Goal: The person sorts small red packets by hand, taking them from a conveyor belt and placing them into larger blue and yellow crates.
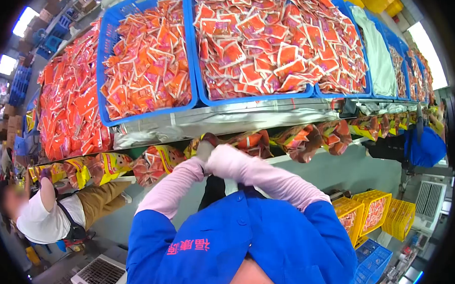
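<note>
A row of yellow and brown printed bags hangs along the near edge of the metal table. At one yellow-and-brown bag (213, 138), my left hand (204, 150), in a grey glove, appears closed on the rim. My right hand (213, 157) is crossed in close beside it; its fingers are hidden behind the pink sleeve and the other hand. Neighbouring bags, such as one bag (158, 163) on the left and another bag (298, 141) on the right, show red packets at their mouths.
Blue crates (193, 53) full of small red-and-white packets stand along the table (226, 117). A loose packet heap (71, 107) lies at left. A person in white (52, 210) works at left, another in blue (424, 146) at right. Yellow crates (374, 212) and a blue crate (371, 262) stand behind me.
</note>
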`<state>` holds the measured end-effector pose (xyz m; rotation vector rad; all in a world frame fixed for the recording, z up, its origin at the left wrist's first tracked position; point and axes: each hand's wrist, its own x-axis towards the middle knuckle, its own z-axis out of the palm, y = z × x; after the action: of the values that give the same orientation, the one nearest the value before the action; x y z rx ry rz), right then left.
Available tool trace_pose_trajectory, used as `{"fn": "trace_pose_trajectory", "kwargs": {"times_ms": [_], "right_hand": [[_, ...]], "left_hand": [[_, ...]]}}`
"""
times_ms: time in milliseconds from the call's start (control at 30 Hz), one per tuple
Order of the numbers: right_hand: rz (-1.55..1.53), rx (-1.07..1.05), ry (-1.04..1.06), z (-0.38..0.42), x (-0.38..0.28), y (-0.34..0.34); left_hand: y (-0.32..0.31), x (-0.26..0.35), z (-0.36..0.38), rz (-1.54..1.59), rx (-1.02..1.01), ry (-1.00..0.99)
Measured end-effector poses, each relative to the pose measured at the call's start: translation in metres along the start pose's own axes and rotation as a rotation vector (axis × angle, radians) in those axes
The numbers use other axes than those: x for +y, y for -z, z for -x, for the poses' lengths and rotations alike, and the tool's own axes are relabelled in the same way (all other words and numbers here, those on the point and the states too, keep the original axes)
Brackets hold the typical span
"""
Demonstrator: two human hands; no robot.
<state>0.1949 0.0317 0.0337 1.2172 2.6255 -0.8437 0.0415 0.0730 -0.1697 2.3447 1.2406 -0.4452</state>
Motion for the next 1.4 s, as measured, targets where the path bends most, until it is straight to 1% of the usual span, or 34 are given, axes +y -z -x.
{"fn": "trace_pose_trajectory", "kwargs": {"times_ms": [33,67,100,133,167,200,233,267,300,333,367,400,467,500,533,567,600,667,733,800,867,900,933,1000,1033,1067,1133,1167,1200,1267,1300,1333,1367,1400], "right_hand": [[-0.221,0.111,-0.087,0.013,0.003,0.051],[-0.305,0.333,-0.241,0.018,0.019,0.085],[-0.097,0.593,-0.417,0.004,0.061,0.091],[-0.129,0.730,-0.498,-0.003,0.107,0.102],[0.063,0.541,-0.777,-0.017,0.149,0.113],[0.366,0.558,-0.959,-0.032,0.184,0.099],[0.313,0.721,-0.971,-0.052,0.244,0.066],[0.266,0.881,-0.981,-0.067,0.283,0.042],[0.268,0.877,-0.986,-0.063,0.275,0.047],[0.290,0.889,-0.867,-0.050,0.256,0.058],[0.312,0.892,-0.751,-0.036,0.235,0.067],[0.323,0.882,-0.762,-0.029,0.220,0.072],[0.187,1.251,-0.527,-0.018,0.187,0.082],[-0.258,1.153,-0.562,-0.006,0.160,0.096],[-0.661,1.001,-0.693,0.003,0.134,0.106],[-0.817,1.008,-0.556,0.008,0.125,0.093],[-0.978,1.010,-0.417,0.013,0.114,0.077],[-0.826,0.731,-0.533,0.032,0.035,0.099],[-0.722,0.568,-0.343,0.031,0.017,0.069],[-0.254,0.318,-0.125,0.005,0.008,0.034],[-0.037,-0.048,-0.207,-0.033,0.001,-0.014],[0.197,-0.029,-0.213,-0.048,0.018,-0.073],[-0.025,-0.148,-0.210,-0.038,0.010,-0.041],[0.050,-0.015,0.009,-0.008,-0.002,0.006],[0.121,0.006,0.094,0.006,0.001,0.011],[0.128,0.008,0.106,0.004,0.001,0.001],[0.197,-0.052,0.116,-0.008,0.004,-0.022],[0.315,-0.151,0.168,-0.008,-0.008,-0.007],[0.260,-0.068,0.244,-0.018,-0.009,-0.023],[0.208,-0.007,0.274,-0.028,-0.016,-0.033],[0.186,-0.009,0.254,-0.034,-0.008,-0.028],[0.047,-0.053,0.117,-0.028,-0.010,0.026],[-0.261,0.105,0.007,-0.023,0.010,0.053],[-0.250,0.484,-0.060,-0.021,0.034,0.078]], "left_hand": [[-0.023,-0.007,0.003,0.355,0.104,0.042],[-0.046,-0.016,0.007,0.710,0.215,0.090],[0.062,0.010,0.042,-0.034,-0.218,-0.012],[0.134,0.025,0.075,-0.103,-0.300,-0.125],[0.164,0.018,0.087,-0.005,-0.201,-0.255],[0.187,0.006,0.096,0.092,-0.101,-0.391],[0.225,-0.001,0.105,0.225,-0.042,-0.363],[0.255,-0.013,0.102,0.363,0.020,-0.336],[0.266,-0.030,0.086,0.367,0.222,-0.200],[0.273,-0.046,0.065,0.376,0.423,-0.062],[0.274,-0.063,0.037,0.309,0.543,-0.004],[0.269,-0.077,0.005,0.240,0.665,0.054],[0.246,-0.094,-0.044,0.120,0.663,0.098],[0.238,-0.098,-0.059,0.049,0.668,0.120],[0.229,-0.100,-0.070,-0.024,0.666,0.143],[0.230,-0.098,-0.072,0.047,0.690,0.155],[0.223,-0.107,-0.079,0.160,0.776,0.108],[0.238,-0.104,-0.044,0.228,0.953,-0.039],[0.241,-0.101,-0.008,0.339,1.139,-0.231],[0.254,-0.068,0.063,0.941,0.740,-0.099],[0.259,-0.017,0.129,1.145,0.429,0.006],[0.248,0.000,0.149,0.920,0.487,-0.165],[0.237,0.012,0.163,0.686,0.542,-0.333],[0.198,0.027,0.178,0.456,0.502,-0.480],[0.181,0.034,0.178,0.340,0.475,-0.406],[0.165,0.040,0.173,0.226,0.451,-0.332],[0.127,0.036,0.138,0.062,0.140,-0.278],[0.115,0.046,0.118,-0.055,0.020,-0.036],[0.102,0.035,0.091,0.274,-0.086,0.161],[0.066,0.000,0.062,0.231,-0.002,-0.205],[0.022,-0.018,0.048,0.400,-0.016,-0.211],[0.114,0.016,0.069,0.506,-0.427,0.141],[0.122,0.017,0.074,0.658,-0.379,0.330],[0.128,0.016,0.078,0.810,-0.319,0.520]]}}
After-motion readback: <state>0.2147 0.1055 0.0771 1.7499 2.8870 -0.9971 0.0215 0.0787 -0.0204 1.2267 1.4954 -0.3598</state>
